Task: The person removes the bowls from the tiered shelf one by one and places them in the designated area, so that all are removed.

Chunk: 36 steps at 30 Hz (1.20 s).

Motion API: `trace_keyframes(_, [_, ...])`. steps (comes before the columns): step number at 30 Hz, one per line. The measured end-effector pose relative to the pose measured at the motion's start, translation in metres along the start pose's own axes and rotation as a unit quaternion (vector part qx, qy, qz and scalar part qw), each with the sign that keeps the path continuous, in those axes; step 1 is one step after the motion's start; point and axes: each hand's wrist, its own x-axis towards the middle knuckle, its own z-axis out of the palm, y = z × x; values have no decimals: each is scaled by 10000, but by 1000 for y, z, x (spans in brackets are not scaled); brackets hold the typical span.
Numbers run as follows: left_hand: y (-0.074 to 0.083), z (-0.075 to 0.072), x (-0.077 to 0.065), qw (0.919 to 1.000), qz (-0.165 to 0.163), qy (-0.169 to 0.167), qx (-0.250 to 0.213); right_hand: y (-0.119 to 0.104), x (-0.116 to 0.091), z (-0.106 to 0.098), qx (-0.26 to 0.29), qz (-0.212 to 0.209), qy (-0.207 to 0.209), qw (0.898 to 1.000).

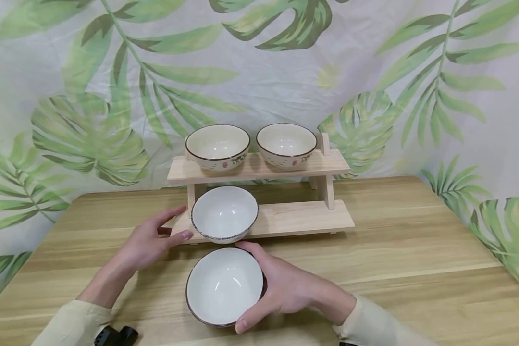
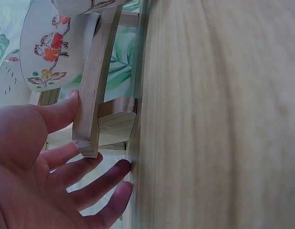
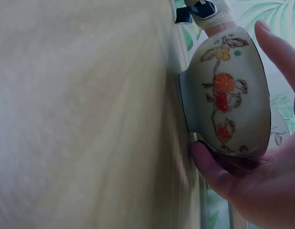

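Observation:
My right hand (image 1: pixel 285 283) grips a white bowl (image 1: pixel 225 286) with a dark rim, its thumb and fingers spread around the right side. Painted red birds and leaves decorate the bowl's outside (image 3: pixel 224 95) in the right wrist view. Whether its foot touches the table, I cannot tell. My left hand (image 1: pixel 149 238) holds the left end of a two-tier wooden rack (image 1: pixel 302 218), thumb against the lower board (image 2: pixel 92 95), fingers about its end. A second white bowl (image 1: pixel 225 214) stands on the lower board's left part, beside the left thumb.
Two cream bowls with brown rims, a left one (image 1: pixel 218 144) and a right one (image 1: pixel 286 144), stand side by side on the rack's upper board (image 1: pixel 259 166). Behind the wooden table (image 1: pixel 393 259) hangs a leaf-patterned cloth (image 1: pixel 285 86).

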Motion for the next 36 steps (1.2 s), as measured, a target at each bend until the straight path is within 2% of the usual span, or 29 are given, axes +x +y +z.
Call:
trace_keyframes(8, [1, -1, -1, 10000, 46, 5, 23, -1, -4, -10, 304, 143, -103, 9994])
trace_keyframes(11, [1, -1, -1, 10000, 69, 21, 28, -3, -6, -17, 236, 153, -76, 9996])
trace_keyframes(20, [0, -1, -1, 10000, 72, 26, 47, -10, -10, -38, -280, 60, 273, 9992])
trace_keyframes(29, [0, 0, 1, 9999, 122, 54, 98, -18, -13, -51, -94, -110, 754, 9970])
trace_keyframes(36, [0, 0, -1, 9999, 100, 47, 77, -24, -7, -55, -400, 13, 1204, 9919])
